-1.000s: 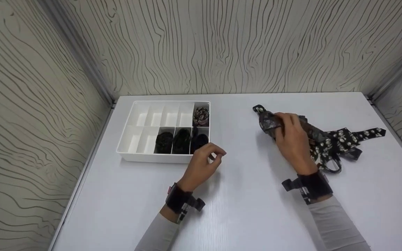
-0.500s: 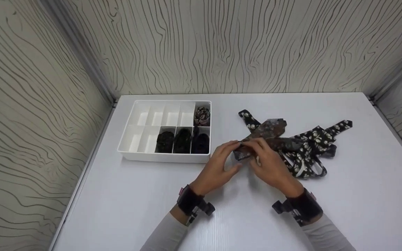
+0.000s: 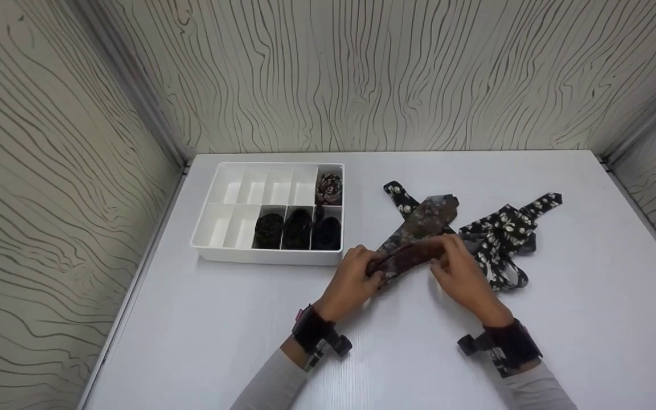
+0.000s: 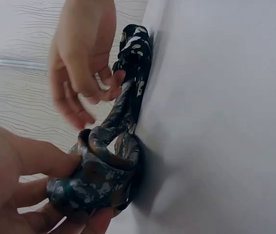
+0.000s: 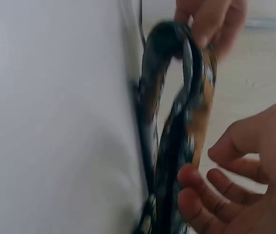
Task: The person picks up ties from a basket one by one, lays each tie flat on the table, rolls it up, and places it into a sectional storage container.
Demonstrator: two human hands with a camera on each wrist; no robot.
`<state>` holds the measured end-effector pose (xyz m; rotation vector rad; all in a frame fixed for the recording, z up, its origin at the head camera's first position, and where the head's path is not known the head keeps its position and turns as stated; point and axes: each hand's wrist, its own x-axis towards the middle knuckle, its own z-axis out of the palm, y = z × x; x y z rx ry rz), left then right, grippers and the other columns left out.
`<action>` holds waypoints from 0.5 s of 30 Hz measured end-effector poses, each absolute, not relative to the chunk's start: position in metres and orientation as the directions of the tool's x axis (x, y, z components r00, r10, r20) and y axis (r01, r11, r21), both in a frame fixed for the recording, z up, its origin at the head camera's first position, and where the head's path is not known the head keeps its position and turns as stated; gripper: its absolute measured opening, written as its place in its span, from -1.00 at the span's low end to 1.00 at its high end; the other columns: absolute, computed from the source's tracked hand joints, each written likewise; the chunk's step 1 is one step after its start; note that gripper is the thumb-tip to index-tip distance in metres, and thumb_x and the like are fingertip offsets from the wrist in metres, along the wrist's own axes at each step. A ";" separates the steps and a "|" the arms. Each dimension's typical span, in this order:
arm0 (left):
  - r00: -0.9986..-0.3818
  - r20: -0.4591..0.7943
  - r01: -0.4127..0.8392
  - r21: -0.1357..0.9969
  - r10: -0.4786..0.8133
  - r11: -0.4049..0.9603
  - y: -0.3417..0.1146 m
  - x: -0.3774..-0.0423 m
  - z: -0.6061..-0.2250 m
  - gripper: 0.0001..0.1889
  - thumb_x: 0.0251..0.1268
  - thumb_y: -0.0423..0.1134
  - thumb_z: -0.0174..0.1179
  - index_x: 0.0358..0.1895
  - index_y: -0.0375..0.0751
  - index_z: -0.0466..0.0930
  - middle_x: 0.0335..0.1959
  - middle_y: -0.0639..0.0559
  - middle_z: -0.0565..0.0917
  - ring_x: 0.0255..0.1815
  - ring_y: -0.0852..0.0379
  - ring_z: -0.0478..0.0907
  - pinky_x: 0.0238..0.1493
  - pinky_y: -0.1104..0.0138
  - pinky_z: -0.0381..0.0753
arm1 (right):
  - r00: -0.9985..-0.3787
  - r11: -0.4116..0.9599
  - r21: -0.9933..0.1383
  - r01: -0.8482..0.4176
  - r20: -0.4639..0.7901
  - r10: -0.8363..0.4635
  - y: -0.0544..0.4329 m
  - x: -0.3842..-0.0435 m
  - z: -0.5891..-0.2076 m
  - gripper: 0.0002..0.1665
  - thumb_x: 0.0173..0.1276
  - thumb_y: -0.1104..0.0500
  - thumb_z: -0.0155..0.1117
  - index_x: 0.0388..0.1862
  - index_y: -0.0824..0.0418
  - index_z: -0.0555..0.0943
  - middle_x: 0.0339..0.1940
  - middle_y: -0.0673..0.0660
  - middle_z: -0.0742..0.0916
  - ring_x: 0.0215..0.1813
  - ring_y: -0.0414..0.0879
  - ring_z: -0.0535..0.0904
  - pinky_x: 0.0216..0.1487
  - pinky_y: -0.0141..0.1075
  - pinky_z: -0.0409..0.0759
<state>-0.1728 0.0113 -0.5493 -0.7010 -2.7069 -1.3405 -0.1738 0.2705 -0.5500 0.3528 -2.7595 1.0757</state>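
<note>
A dark brown-grey patterned necktie [image 3: 419, 225] lies partly on the white table, with a folded band raised between the hands. My left hand [image 3: 351, 285] pinches the fold at its near left end; in the left wrist view the tie's loops [image 4: 101, 183] sit between thumb and fingers. At the band's right end is my right hand [image 3: 467, 285]. In the right wrist view its fingers are loosely bent, fingertips right at the tie [image 5: 196, 126], thumb apart from it. A black necktie with white flowers [image 3: 507, 225] lies bunched beyond the right hand, partly under the brown one.
A white divided box [image 3: 265, 257] stands left of the hands. Rolled dark ties [image 3: 298, 228] fill several right-hand compartments, with a patterned roll [image 3: 329, 189] in the back right one. Wood-grain panels [image 3: 362, 74] rise behind and beside the white table [image 3: 396, 364].
The right hand has brought the brown-grey tie leftward from the right side. The left hand has moved right from beside the box and taken hold of it. The black tie has shifted left.
</note>
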 end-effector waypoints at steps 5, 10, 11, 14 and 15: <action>-0.922 0.198 0.354 0.783 0.334 0.512 0.000 -0.169 -0.551 -0.77 0.25 -0.42 0.33 -0.03 -0.27 0.67 -0.14 -0.02 0.60 -0.07 0.14 0.46 -0.02 0.34 0.56 | -0.992 0.756 -0.646 -0.106 0.126 -0.031 0.306 -0.180 -0.556 -0.50 0.50 0.36 0.20 0.38 0.37 0.47 0.18 0.32 0.54 -0.07 0.03 0.57 -0.21 -0.36 0.53; -0.939 0.121 0.275 0.826 0.323 0.491 -0.010 -0.166 -0.549 -0.80 0.16 -0.39 0.31 -0.14 -0.21 0.58 -0.16 0.03 0.55 -0.14 0.16 0.43 -0.07 0.35 0.52 | -0.993 0.771 -0.634 -0.052 0.117 0.030 0.334 -0.187 -0.561 -0.50 0.50 0.34 0.18 0.36 0.50 0.44 0.23 0.46 0.50 0.06 0.23 0.59 -0.04 -0.18 0.58; -0.941 0.103 0.259 0.833 0.322 0.488 -0.012 -0.165 -0.549 -0.80 0.16 -0.38 0.30 -0.14 -0.20 0.57 -0.16 0.04 0.54 -0.14 0.16 0.42 -0.07 0.35 0.51 | -0.992 0.774 -0.631 -0.050 0.122 0.035 0.338 -0.189 -0.561 -0.49 0.50 0.34 0.18 0.36 0.52 0.43 0.23 0.48 0.49 0.08 0.28 0.58 0.00 -0.09 0.60; -0.942 0.063 0.223 0.850 0.329 0.476 -0.016 -0.163 -0.552 -0.82 0.15 -0.38 0.27 -0.19 -0.19 0.53 -0.19 0.05 0.50 -0.18 0.16 0.41 -0.16 0.37 0.46 | -0.991 0.784 -0.620 -0.039 0.124 0.048 0.348 -0.193 -0.560 -0.44 0.50 0.33 0.17 0.39 0.57 0.37 0.29 0.55 0.44 0.22 0.45 0.52 0.18 0.24 0.58; -0.940 0.052 0.216 0.854 0.336 0.473 -0.017 -0.162 -0.553 -0.83 0.16 -0.38 0.26 -0.20 -0.19 0.52 -0.20 0.06 0.48 -0.21 0.18 0.40 -0.20 0.38 0.45 | -0.991 0.786 -0.617 -0.038 0.126 0.051 0.349 -0.194 -0.560 -0.42 0.50 0.33 0.16 0.41 0.58 0.35 0.32 0.57 0.42 0.27 0.50 0.49 0.26 0.32 0.52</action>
